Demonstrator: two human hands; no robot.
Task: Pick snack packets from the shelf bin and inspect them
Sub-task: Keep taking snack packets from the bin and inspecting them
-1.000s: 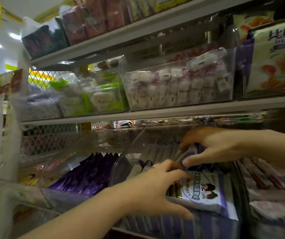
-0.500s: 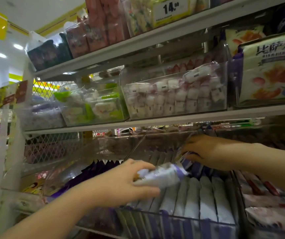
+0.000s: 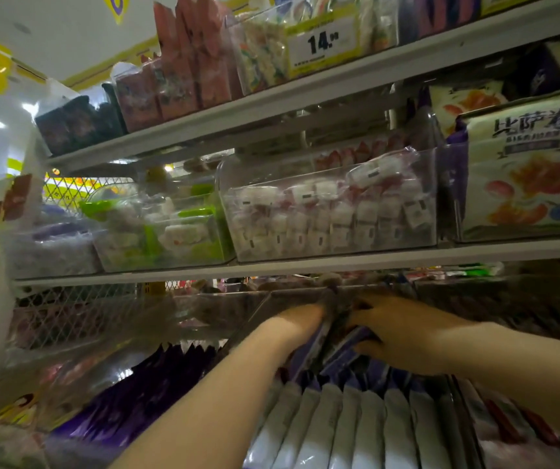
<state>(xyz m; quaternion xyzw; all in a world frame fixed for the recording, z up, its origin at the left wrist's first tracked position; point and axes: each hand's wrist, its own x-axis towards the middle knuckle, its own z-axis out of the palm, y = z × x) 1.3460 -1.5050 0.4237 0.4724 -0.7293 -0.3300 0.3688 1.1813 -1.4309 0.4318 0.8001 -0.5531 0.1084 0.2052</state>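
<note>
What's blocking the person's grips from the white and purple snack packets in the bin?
Nothing visible. The left grip and right grip are in among the white-and-purple foil snack packets at the back of the clear plastic bin. The left is buried between them; the right holds some packet tops.

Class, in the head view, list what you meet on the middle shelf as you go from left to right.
pale purple packets → green-and-white packets → red-and-white packets → large white bag printed with fruit
</note>
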